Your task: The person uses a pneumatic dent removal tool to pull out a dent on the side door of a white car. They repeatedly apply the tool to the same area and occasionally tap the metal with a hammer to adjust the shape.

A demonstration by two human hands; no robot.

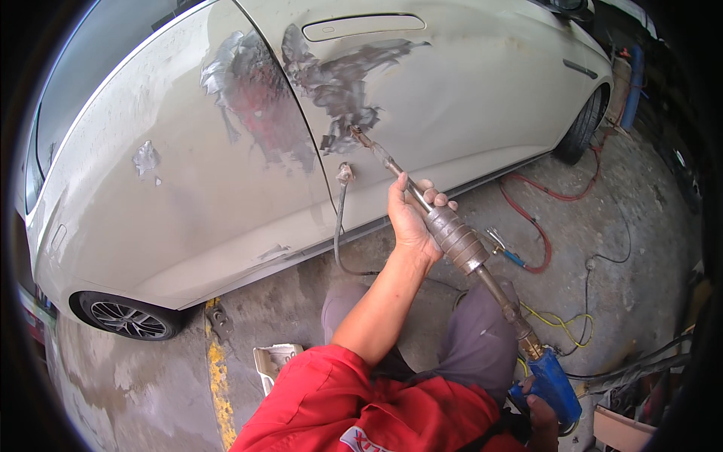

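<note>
A slide-hammer dent puller (457,237) slants across the view, its tip at the bare-metal patch on the front door of a cream car (452,107). My left hand (415,217) is wrapped around its rod, against the front end of the ribbed sliding weight. At the lower right, my right hand (542,415) grips the blue handle (553,384), partly hidden by my sleeve. Ground-down patches show dark bare metal (344,93) below the door handle (364,27) and reddish metal (262,99) on the rear door. A cable clamp piece (344,172) sits against the lower front door.
A red air hose (545,243) with a blue-handled blow gun (511,257) lies on the concrete floor. Yellow cord (556,322) and black cables (627,367) run at right. A white plastic piece (277,361) stands near a yellow floor line (220,367).
</note>
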